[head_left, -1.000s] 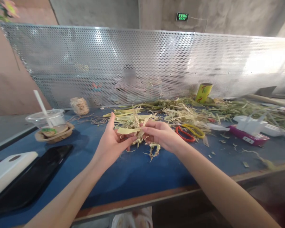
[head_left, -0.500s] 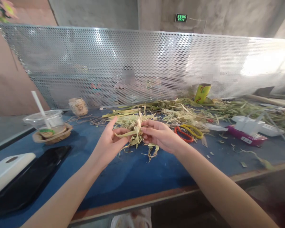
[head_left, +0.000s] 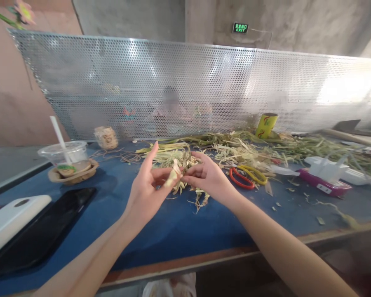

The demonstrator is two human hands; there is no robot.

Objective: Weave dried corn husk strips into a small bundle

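Note:
Both my hands meet above the blue table [head_left: 185, 231], pinching a small bundle of dry pale straw strips [head_left: 177, 178]. My left hand [head_left: 145, 185] holds one pale strip between thumb and bent fingers, its index finger stretched upward. From the right, the fingertips of my right hand [head_left: 208, 177] grip the same bundle. Frayed strands hang below the hands toward the table.
A long heap of straw and green leaves [head_left: 250, 148] lies behind the hands. Red and yellow scissors [head_left: 247, 175] lie to the right, a purple-and-white device [head_left: 324, 177] beyond. At left stand a plastic cup with straw [head_left: 64, 159], a black tablet [head_left: 46, 227], a white case [head_left: 9, 220]. A perforated metal screen [head_left: 204, 86] backs the table.
The flat strip held out between my hands has been folded and drawn into the bundle. Both hands rose slightly and closed together.

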